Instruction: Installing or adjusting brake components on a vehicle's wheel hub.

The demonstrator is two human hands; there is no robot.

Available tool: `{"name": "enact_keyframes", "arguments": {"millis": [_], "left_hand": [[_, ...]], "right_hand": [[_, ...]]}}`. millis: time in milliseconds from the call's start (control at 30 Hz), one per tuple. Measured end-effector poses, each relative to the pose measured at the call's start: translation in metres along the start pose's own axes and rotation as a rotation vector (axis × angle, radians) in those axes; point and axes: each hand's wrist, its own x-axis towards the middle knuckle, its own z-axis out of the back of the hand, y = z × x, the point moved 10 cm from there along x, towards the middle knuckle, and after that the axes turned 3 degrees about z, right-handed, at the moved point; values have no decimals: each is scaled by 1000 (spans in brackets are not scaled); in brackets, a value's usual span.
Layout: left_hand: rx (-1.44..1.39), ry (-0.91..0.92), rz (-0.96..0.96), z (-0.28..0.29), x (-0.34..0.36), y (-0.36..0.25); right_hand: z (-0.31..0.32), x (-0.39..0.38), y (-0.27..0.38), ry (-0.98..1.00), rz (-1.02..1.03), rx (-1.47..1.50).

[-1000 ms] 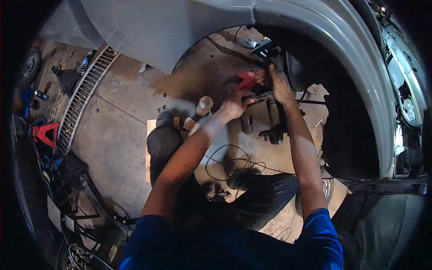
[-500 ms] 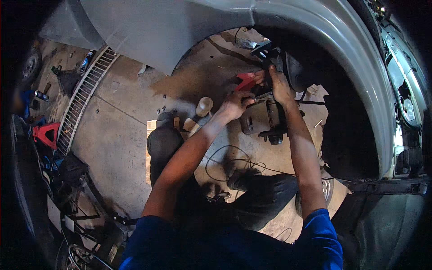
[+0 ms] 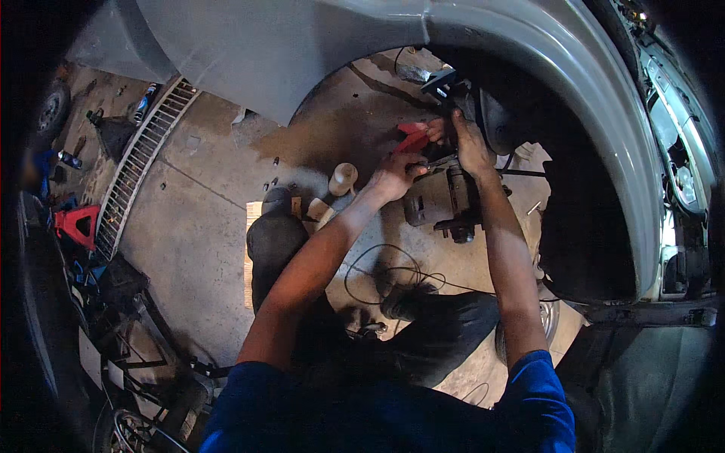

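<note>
A dark metal hub assembly (image 3: 459, 192), with a grey curved part (image 3: 423, 204) on its left, is seen between the forearms (image 3: 507, 241), partly hidden.

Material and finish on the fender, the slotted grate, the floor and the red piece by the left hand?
Fender: likely painted sheet metal, silver-grey, glossy; bright streaks along the curve.
Slotted grate: probably metal, dull; thin regular bars.
Floor: looks like concrete, matte; stains, straight joint.
Red piece: painted metal or plastic; flat, even red leaves it open.
</note>
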Motion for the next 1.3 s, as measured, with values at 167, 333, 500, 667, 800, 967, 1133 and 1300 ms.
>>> {"name": "enact_keyframes", "arguments": {"millis": [167,333,500,667,800,967,1133,1300], "left_hand": [[-51,27,66,-2,0,7],[-15,-38,-10,0,2,10],[-32,-52,-31,5,-1,-2],[-61,31,48,0,0,5],[-32,-24,-39,0,1,-3],[-42,-16,-3,2,1,8],[-62,6,41,2,-1,6],[-30,-2,-1,1,1,1]], "right_hand": [[-3,-1,-1,7,-37,30],[-8,4,-5,63,25,63],[-3,-4,5,-6,12,16],[1,-8,18,-53,-23,-74],[1,1,-3,-1,-3,25],[3,-10,20,-120,-56,-98],[0,-10,20,-80,-51,-19],[1,-8,14,-47,-29,-4]]}}
